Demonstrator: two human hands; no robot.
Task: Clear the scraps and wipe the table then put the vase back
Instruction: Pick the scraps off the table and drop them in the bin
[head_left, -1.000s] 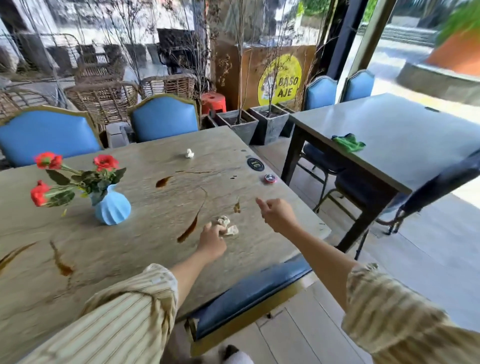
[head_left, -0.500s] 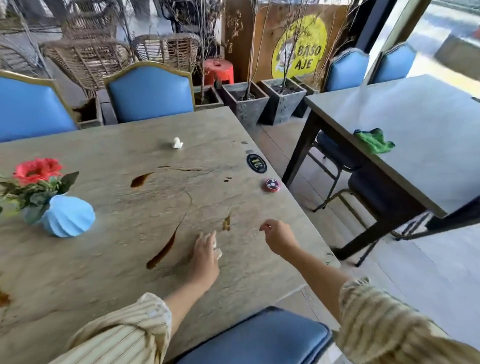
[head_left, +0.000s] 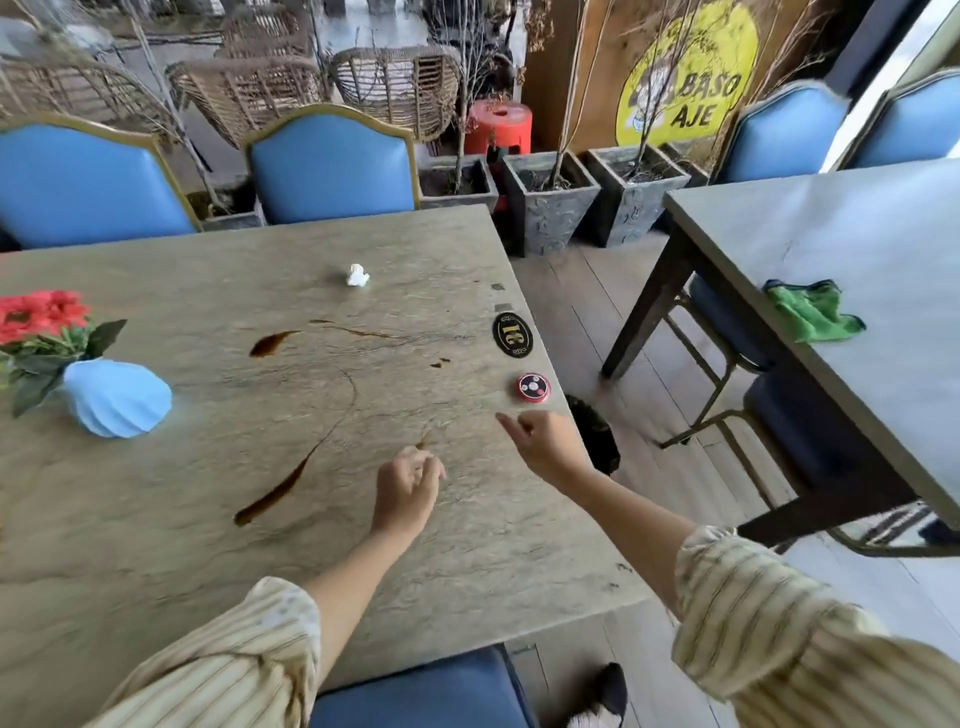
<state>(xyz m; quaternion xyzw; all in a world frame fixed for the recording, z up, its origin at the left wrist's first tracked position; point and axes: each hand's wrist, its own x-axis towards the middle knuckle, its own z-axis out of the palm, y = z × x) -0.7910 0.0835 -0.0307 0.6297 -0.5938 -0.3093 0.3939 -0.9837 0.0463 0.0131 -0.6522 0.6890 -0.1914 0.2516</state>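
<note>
**Curled left hand hovers where scraps were; cloth untouched**

Left hand (head_left: 408, 491) fingers curled in over the grey stone-look table (head_left: 218, 519); whether they hold paper scraps cannot be told. Right hand (head_left: 540, 441) loosely curled, forefinger out, nothing visible in it, near the table's right edge. One white crumpled paper scrap (head_left: 357, 275) lies toward the far edge. Brown spill streaks (head_left: 275, 491) cross the top. Pale blue ribbed vase (head_left: 119, 397) with red flowers lies tilted at the table's left. Green cloth (head_left: 810, 314) sits on the neighbouring table. Step judged: scrap clearing. Next: reach the far scrap, then fetch the cloth.
</note>
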